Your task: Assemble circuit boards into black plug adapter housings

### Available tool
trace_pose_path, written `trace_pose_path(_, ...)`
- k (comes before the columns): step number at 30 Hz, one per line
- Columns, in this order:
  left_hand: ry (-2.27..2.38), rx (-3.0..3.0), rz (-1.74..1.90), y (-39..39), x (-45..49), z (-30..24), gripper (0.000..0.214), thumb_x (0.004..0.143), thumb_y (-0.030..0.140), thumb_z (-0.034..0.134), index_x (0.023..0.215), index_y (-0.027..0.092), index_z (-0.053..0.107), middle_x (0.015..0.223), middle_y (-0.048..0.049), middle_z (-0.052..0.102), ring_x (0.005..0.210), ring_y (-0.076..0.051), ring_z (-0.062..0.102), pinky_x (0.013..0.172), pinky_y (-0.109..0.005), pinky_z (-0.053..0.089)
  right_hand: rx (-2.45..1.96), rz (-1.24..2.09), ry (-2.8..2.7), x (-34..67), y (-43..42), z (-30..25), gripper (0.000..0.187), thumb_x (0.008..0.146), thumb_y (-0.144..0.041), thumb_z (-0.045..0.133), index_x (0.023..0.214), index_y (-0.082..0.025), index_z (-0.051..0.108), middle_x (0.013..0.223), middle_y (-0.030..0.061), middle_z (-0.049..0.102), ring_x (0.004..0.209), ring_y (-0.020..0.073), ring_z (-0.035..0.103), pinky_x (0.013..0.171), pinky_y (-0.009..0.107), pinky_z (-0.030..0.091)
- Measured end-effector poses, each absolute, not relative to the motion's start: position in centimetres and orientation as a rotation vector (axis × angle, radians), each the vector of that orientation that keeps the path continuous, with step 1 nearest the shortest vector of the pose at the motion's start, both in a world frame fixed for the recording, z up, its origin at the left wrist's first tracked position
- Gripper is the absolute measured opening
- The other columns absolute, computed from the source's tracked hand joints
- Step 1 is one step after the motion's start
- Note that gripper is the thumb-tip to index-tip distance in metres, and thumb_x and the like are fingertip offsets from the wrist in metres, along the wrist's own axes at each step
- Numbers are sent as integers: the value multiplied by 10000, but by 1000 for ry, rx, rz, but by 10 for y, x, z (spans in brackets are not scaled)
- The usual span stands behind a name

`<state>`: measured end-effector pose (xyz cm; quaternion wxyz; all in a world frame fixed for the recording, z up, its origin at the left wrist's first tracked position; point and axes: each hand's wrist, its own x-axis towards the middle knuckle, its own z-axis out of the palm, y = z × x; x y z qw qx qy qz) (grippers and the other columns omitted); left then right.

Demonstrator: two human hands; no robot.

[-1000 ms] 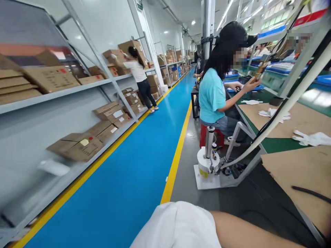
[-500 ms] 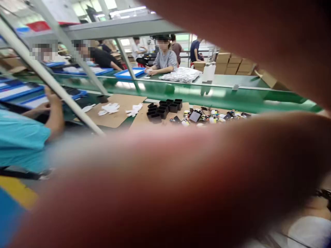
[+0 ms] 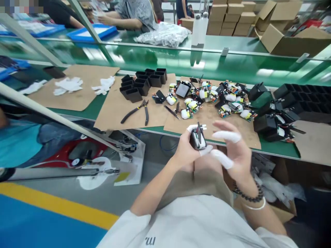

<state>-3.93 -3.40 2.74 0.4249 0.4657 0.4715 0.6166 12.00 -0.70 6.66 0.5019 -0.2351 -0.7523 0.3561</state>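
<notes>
We are gripping a small black housing (image 3: pixel 198 140) in our left hand (image 3: pixel 187 148), with the fingers curled tight around its boxy plastic shell. A white insert and thin dark prongs are showing at its open top. The part is sitting over our lap, just short of the near edge of the workbench (image 3: pixel 99 103). Our right hand (image 3: pixel 236 153) is standing wide beside it, its fingers (image 3: pixel 227 136) spread and capped in smooth white rubber cots. We cannot tell whether its thumb is touching the housing. A dark beaded bracelet (image 3: pixel 245 195) is circling that wrist.

On the bench, flat brown cardboard sheets (image 3: pixel 113 115) are covering the green surface. A loose pile of circuit boards (image 3: pixel 209 100), studded with white, yellow and green components, is lying directly ahead of the hands. Left of the pile, pliers (image 3: pixel 137 112) with black handles are lying with the handles apart. Behind the pliers, empty shells (image 3: pixel 143 82), matte black and rectangular, are standing packed side by side. Crumpled white gloves (image 3: pixel 68 84) are lying on the cardboard further left. Beyond the bench, a glossy green conveyor belt (image 3: pixel 181 60) is carrying a heap of clear plastic bags (image 3: pixel 162 34). Brown cartons (image 3: pixel 232 17) are standing stacked behind the belt.
</notes>
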Motion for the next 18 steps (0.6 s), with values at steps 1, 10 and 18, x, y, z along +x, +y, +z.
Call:
trace_pose_path(1,1198,1145,1560,-32,-34,23,730,592,448,986,1159,200,599,847,26,635,687,-120,578,664,-246,530,-602,861,-1792,120,-14,51,365,901,-304,759,1259,-350,701,1494,67,618,1401,321,615,1208,610,503)
trace_pose_path(10,1084,1530,1242,-22,-19,28,575,647,250,842,1172,163,624,975,-28,676,816,-176,625,743,-279,520,-725,995,-1890,156,3,56,617,853,-382,853,1430,-291,653,1465,96,705,1376,304,669,1162,487,568)
trace_pose_path(18,1136,1622,1010,-25,-29,48,517,698,296,856,1142,148,636,938,-28,702,784,-186,623,696,-279,499,-687,1125,-2319,180,32,96,673,831,-406,866,1416,-330,543,1410,40,739,1278,288,738,1017,433,668)
